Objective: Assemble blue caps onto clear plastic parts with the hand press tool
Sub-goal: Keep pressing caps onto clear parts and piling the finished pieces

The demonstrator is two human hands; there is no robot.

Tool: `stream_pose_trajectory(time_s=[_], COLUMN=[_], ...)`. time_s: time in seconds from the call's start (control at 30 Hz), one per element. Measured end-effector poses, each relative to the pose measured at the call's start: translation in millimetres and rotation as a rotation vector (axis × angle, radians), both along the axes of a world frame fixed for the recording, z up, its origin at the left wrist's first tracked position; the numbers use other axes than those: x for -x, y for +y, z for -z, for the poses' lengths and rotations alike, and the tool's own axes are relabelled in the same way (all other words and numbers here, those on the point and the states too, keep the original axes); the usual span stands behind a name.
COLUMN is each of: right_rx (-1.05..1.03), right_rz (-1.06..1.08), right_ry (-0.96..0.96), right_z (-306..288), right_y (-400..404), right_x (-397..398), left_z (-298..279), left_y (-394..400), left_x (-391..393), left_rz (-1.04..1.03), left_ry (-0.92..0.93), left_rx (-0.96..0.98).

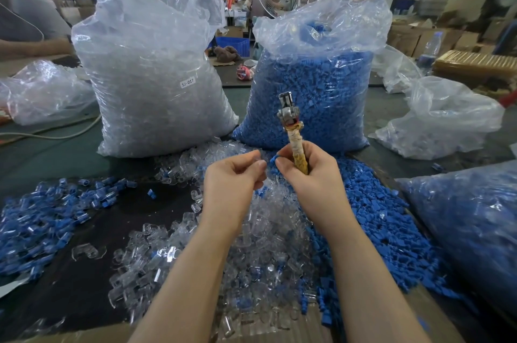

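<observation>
**Cap and clear part about to meet, big stock left**

Head view: forearms reach out over a loose heap of clear plastic parts [251,245] on the tabletop [84,272]. Left hand [233,177] has its fingers curled, seemingly pinching a clear part at the fingertips, though the piece is too faint to confirm. Right hand [307,172] grips the hand press tool [291,130] by its wrapped handle, metal head pointing up, while its fingertips pinch a blue cap [275,158] just beside the left fingertips.

Loose blue caps [377,217] spread to the right; a pile of assembled pieces [42,219], clear with blue, lies at left. Behind stand a full bag of clear parts [156,77] and a full bag of blue caps [313,91]. Judging by those, a fair batch is done but most work remains; this piece is not yet pressed.
</observation>
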State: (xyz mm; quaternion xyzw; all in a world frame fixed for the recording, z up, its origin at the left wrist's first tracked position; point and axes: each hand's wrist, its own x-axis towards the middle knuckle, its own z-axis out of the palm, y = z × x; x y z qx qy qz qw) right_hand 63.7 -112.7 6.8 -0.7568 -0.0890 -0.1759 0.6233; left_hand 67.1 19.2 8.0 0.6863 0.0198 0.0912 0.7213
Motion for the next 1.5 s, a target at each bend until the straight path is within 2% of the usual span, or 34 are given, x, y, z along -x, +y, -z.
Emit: stream_pose_trajectory(time_s=[0.33,0.57,0.73,1.07,1.3,1.5], right_rx=[0.003,-0.026,-0.059,-0.073,-0.075,-0.073], right_rz=[0.009,0.022,0.023,0.040,0.027,0.045], right_ry=[0.014,0.026,0.016,-0.012,-0.028,-0.042], right_z=[0,0,0,-1,2,3], right_y=[1,2,4,5,6,5], right_x=[0,0,0,1,-1,-2], left_z=[0,-2,-6,-11,-13,-13], left_y=[1,1,1,-3,-6,-9], left_x=[1,3,5,7,9,10], left_rz=[-0.057,-0.139,-0.107,-0.055,-0.017,-0.020], left_ry=[-0.023,0.005,0.028,0.092,0.074,-0.006], left_rx=[-0.051,0.048,0.172,0.231,0.196,0.066])
